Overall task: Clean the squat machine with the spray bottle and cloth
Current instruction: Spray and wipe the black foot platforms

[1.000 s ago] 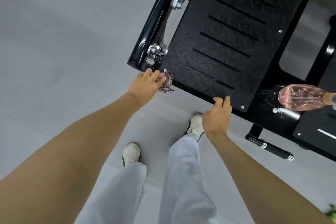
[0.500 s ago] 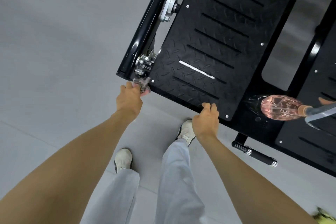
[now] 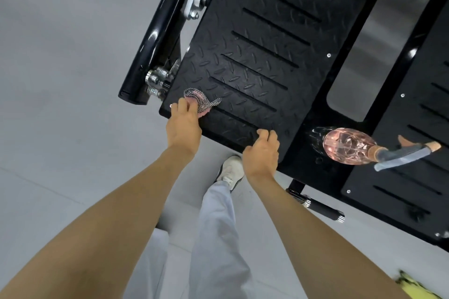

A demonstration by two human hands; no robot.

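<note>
two hands at squat machine (image 3: 155,39) footplate (image 3: 313,65): l hand (image 3: 184,126) pinches cloth (image 3: 202,102) on near-left corner, r hand (image 3: 261,153) curls over near edge, prob gripping; spray bottle (image 3: 347,145) just right of footplate.

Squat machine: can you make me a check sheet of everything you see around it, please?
Surface: black ridged foot plate with slots.
Job's things: cloth on the plate's near left corner; pink spray bottle on the black frame to the right.
Clutter: a yellow thing at the bottom right, too blurred to name.
Hands: left hand holds the cloth; right hand curls over the plate's near edge.
Cables: nothing seen.
Surroundings: grey floor; a white shoe.
</note>
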